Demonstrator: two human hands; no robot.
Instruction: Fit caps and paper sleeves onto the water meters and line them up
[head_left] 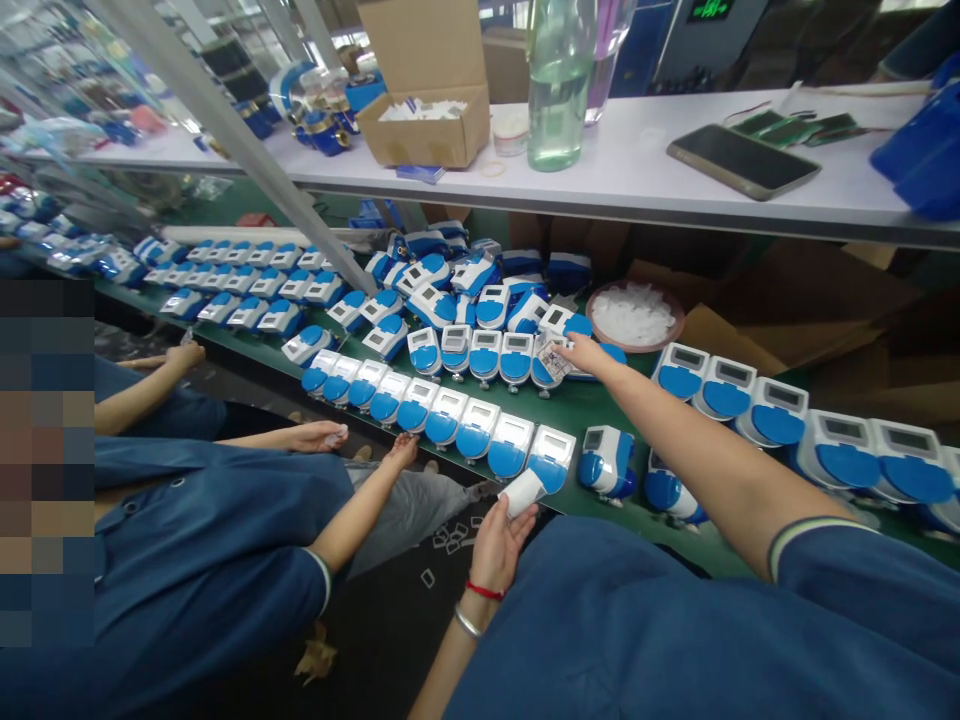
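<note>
White piece (523,491) and printed piece (553,363) were handled among meters (476,428).
The former was gripped by the left hand's (501,542) fingers at the front row, the latter apparently pinched by the right hand (589,354) farther back. A picking-up step was suggested; a steady grip was called for next.

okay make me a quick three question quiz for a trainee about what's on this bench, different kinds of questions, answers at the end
1. Multiple choice: what does the camera wearer's left hand hold? A, a screwdriver; B, a white piece; C, a paintbrush.
2. True or false: the smartphone lies inside the cardboard box.
3. Fill in: the bowl beyond the wearer's right hand holds many ___ pieces.

Key: 1, B. 2, False; it lies on the shelf. 3, white.
</note>
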